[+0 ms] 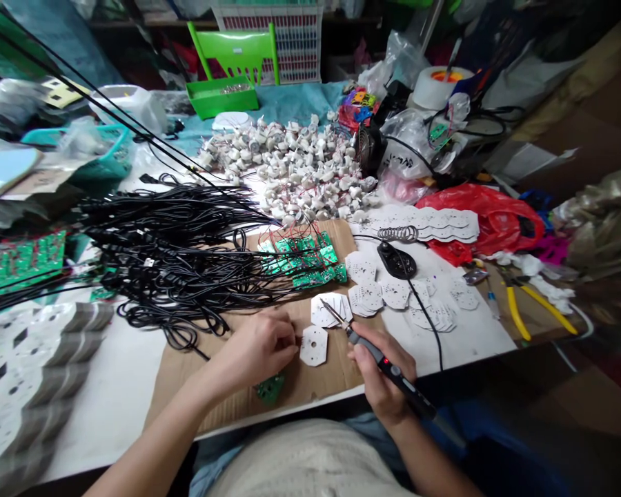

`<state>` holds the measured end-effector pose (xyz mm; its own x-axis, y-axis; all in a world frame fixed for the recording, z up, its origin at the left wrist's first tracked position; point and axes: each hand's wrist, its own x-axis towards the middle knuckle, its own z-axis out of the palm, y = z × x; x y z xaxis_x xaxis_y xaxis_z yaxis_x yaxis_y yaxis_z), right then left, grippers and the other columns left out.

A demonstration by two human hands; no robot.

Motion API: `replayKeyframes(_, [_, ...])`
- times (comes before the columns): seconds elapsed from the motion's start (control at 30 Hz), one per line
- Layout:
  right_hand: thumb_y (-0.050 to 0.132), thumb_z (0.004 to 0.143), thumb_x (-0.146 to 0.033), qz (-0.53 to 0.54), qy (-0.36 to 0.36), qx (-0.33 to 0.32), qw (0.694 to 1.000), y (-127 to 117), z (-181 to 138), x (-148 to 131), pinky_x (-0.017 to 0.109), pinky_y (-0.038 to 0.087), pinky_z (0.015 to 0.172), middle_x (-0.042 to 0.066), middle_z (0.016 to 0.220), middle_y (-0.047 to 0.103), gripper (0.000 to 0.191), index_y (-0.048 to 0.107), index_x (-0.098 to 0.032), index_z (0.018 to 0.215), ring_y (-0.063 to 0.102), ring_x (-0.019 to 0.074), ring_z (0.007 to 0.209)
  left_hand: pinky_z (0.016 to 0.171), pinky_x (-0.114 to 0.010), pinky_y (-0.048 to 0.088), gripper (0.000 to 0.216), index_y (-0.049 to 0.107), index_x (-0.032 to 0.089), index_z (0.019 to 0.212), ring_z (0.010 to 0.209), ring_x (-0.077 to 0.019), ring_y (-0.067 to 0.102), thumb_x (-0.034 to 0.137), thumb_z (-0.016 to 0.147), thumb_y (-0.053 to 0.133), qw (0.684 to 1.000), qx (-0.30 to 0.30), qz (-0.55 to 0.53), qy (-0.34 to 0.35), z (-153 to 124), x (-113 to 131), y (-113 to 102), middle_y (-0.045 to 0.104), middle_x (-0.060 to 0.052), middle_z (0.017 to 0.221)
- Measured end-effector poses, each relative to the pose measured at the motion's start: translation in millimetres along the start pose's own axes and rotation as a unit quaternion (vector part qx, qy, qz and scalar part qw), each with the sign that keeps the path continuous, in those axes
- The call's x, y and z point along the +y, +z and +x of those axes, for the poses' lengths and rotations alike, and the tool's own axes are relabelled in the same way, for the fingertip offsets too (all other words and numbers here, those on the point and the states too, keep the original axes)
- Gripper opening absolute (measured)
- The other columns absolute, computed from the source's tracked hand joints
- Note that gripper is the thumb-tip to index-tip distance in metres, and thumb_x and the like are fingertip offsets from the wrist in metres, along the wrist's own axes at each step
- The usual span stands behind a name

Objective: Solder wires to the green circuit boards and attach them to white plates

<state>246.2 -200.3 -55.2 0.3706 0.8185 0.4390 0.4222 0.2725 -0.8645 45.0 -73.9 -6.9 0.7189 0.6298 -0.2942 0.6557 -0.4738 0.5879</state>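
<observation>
My right hand [377,383] grips a soldering iron [368,345] with a small red light. Its metal tip points up and left, over a fanned stack of white boards [318,310]. One white octagonal board [314,347] with a central hole lies flat on the cardboard [336,383] between my hands. My left hand [261,348] is closed, fingers curled beside that board's left edge; what they hold, if anything, is hidden. A green circuit board [270,388] shows partly from below my left hand. More green boards [310,259] with red wires lie just beyond.
Black cables [186,255] spread over the left-centre. Behind them rises a heap of small white parts [294,166]. The iron's holder [396,261] with its coil stands right of centre, near more white boards [432,307]. Yellow-handled pliers [517,310] lie at right; white panels [15,386] at left.
</observation>
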Motion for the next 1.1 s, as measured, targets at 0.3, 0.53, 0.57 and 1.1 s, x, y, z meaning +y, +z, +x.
replayKeyframes(0.3, [0.059,0.094,-0.015,-0.013,0.004,-0.004,1.0,0.9,-2.2,2.8,0.029,0.058,0.067,0.001,0.087,0.074,0.031,0.069,-0.024,0.122,0.071,0.0159,0.073,0.064,-0.029,0.045,0.027,0.07,0.019,0.089,0.074,-0.0182,0.063,0.028,0.101,0.048,0.983,0.147,0.091,-0.065,-4.8,-3.9,16.0,0.066,-0.006,0.09])
replayKeyframes(0.53, [0.06,0.095,-0.016,-0.006,0.024,-0.001,1.0,2.3,-6.0,6.5,0.03,0.062,0.07,0.001,0.095,0.075,0.031,0.069,-0.026,0.123,0.074,0.0164,0.076,0.093,-0.043,0.055,0.019,0.067,0.019,0.108,0.106,-0.0267,0.061,0.017,0.096,0.053,0.946,0.269,0.176,0.027,-5.1,-8.5,27.9,0.065,-0.011,0.122])
replayKeyframes(0.57, [0.06,0.094,-0.016,-0.007,0.023,0.0,1.0,2.5,-6.3,6.8,0.031,0.062,0.071,0.002,0.095,0.075,0.031,0.069,-0.026,0.122,0.074,0.0165,0.076,0.096,-0.044,0.054,0.021,0.066,0.018,0.111,0.111,-0.0272,0.06,0.016,0.095,0.053,0.945,0.273,0.176,0.036,-5.6,-9.3,29.3,0.064,-0.012,0.127])
replayKeyframes(1.1, [0.059,0.094,-0.016,-0.024,0.002,0.018,1.0,2.8,-0.6,-3.5,0.031,0.063,0.065,0.003,0.09,0.077,0.028,0.071,-0.023,0.118,0.074,0.0183,0.07,0.085,-0.038,0.05,0.018,0.063,0.016,0.101,0.096,-0.0257,0.059,0.025,0.1,0.048,0.949,0.225,0.219,-0.016,17.8,-7.5,6.5,0.061,-0.013,0.105])
